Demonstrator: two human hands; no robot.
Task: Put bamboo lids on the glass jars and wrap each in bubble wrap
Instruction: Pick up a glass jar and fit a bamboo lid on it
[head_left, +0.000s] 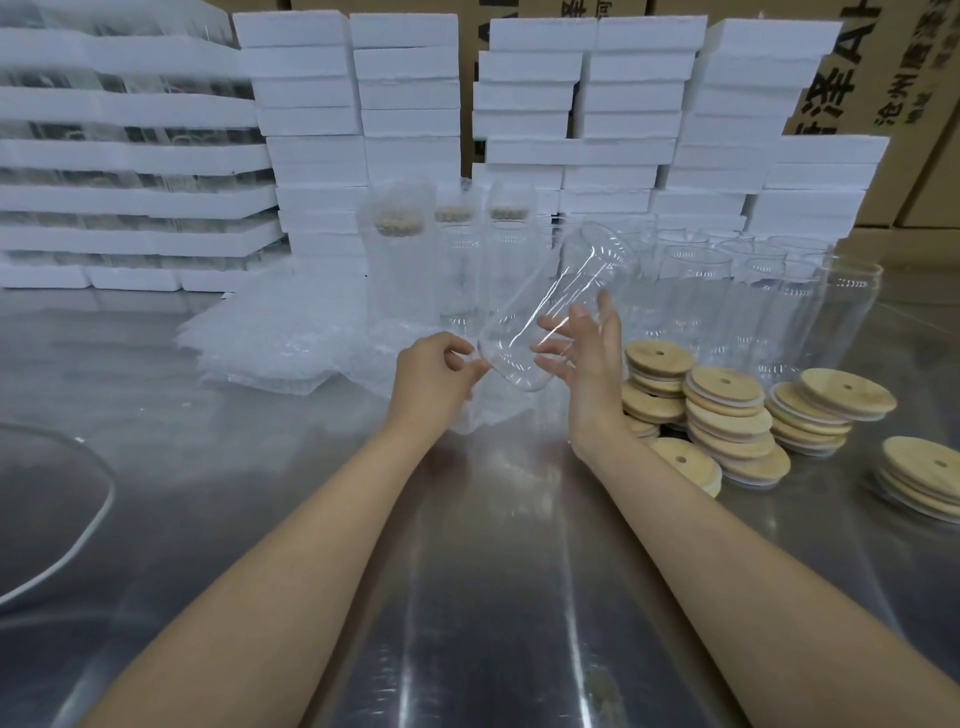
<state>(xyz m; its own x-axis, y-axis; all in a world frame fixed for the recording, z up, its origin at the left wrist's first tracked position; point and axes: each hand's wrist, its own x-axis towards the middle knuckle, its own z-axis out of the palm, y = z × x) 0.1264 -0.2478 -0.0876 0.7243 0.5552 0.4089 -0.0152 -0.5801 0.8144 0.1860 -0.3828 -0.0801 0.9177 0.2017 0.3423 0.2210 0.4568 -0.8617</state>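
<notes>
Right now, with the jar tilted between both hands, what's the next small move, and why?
Probably free the right hand and reach for the top bamboo lid of the nearest stack, while the left hand holds the glass jar by its base. The jar's mouth is bare and points up to the right, the lids lie just beside that hand, and wrapping comes after lidding.
</notes>
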